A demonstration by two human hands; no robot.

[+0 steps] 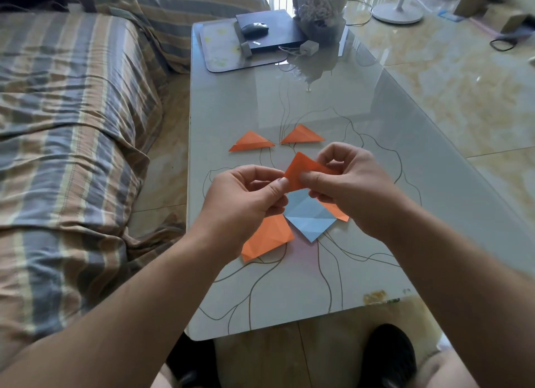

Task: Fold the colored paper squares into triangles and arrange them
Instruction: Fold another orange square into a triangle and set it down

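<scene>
The table (362, 161) bears the work. Beneath the hands lie flat squares, orange (267, 237) and blue (309, 216), likely awaiting folding; beyond them sit two finished triangles (252, 141). Left hand (246, 196) and right hand (347, 182) both pinch an orange paper (298, 170) in mid-air, seemingly to crease it.

Black laptop (272, 31) with mouse (254, 28) at table's (231, 103) far end; striped sofa (72, 127) left; fan base (398, 14) beyond.

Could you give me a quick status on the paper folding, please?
Both hands, left and right, pinch an orange paper mid-fold. Two orange triangles laid out. Nothing in the way.
</scene>
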